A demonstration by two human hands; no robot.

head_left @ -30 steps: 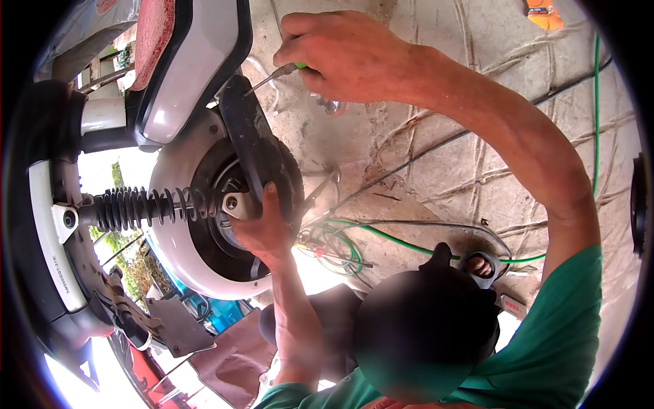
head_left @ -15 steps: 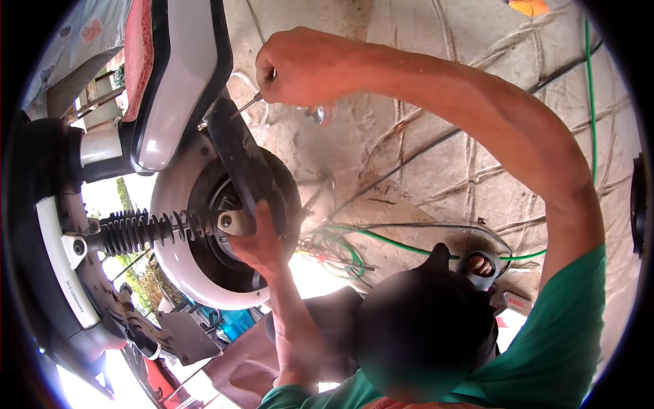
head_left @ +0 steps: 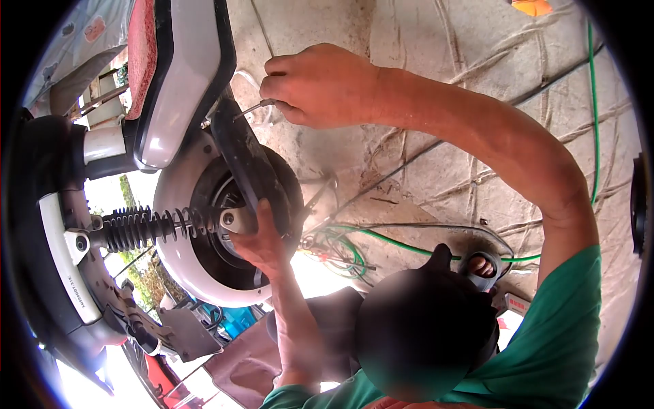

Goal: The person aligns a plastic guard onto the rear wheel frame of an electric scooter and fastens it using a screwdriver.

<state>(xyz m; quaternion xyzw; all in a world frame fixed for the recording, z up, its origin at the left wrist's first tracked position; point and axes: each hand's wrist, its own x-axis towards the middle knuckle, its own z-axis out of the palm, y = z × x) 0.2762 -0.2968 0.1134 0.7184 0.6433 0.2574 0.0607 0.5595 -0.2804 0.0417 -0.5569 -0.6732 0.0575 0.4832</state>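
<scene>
My right hand is closed on the near end of a thin metal rod-like tool; its exact kind cannot be made out. The rod's far tip meets the upper end of the long black swingarm cover beside a scooter wheel. Lower down, my left hand wraps the same cover, thumb lying along it and fingers partly hidden near the shock absorber's mount. The coil-spring shock absorber runs leftward from there. Behind the cover are the black tyre and a pale mudguard.
A pale body panel and red seat rise at upper left. Green hose and dark cables cross the concrete floor. A sandalled foot is at lower right, a blurred dark rounded shape below.
My right hand has shifted slightly down and right and turned, with its fingers more extended around the tool's end. The left hand keeps its place on the cover.
</scene>
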